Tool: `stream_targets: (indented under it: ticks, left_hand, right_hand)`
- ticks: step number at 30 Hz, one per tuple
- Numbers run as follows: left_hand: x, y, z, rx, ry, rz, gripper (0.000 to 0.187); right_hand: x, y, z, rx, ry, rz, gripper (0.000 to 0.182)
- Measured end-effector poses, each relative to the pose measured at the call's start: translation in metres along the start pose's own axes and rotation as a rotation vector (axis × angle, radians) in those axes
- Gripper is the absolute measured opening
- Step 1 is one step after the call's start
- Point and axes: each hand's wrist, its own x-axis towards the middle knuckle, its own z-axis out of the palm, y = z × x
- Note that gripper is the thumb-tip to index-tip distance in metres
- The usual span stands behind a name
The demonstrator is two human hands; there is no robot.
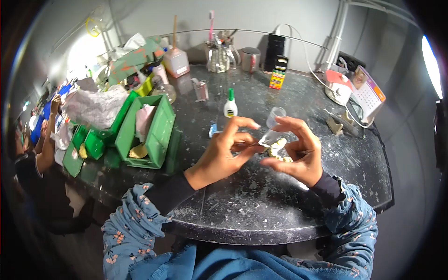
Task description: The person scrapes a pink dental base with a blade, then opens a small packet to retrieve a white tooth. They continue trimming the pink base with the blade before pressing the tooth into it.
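The small clear plastic tube lay between both hands, mouth tilted toward the tabletop's far edge; left fingers and right fingers pinched it.

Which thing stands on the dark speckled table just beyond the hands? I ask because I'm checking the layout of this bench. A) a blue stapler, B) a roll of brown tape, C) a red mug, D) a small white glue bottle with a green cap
D: a small white glue bottle with a green cap stands upright on the dark speckled table, just beyond the left hand and right hand.
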Motion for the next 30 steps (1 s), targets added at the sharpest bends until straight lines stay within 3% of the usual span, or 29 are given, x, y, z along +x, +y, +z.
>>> stream_targets:
  ticks: [2, 3, 7, 16, 19, 22, 30]
  left_hand:
    - [0.002, 0.002, -0.002, 0.042, -0.026, -0.006, 0.037]
    - [0.002, 0.001, -0.002, 0.076, -0.048, -0.013, 0.033]
    - [0.003, -0.007, -0.004, 0.166, -0.040, 0.088, 0.014]
    - [0.001, -0.010, -0.005, 0.021, -0.068, 0.025, 0.012]
    - [0.001, -0.006, -0.010, 0.037, -0.072, 0.007, 0.016]
    - [0.001, -0.007, -0.008, 0.053, -0.027, 0.105, 0.019]
    - [-0.002, 0.000, -0.007, 0.085, -0.095, 0.116, 0.024]
  right_hand:
    - [0.001, 0.008, -0.002, -0.227, -0.005, -0.028, 0.046]
    - [0.001, 0.008, -0.001, -0.236, 0.031, -0.005, 0.030]
    - [0.002, 0.024, 0.000, -0.221, 0.091, -0.056, 0.016]
    - [0.002, 0.015, -0.002, -0.356, -0.051, 0.060, 0.013]
    - [0.002, 0.016, -0.002, -0.266, -0.075, 0.109, 0.010]
    - [0.002, 0.014, 0.006, 0.031, -0.040, 0.135, 0.009]
    - [0.002, 0.010, -0.001, 0.061, -0.147, 0.246, 0.011]
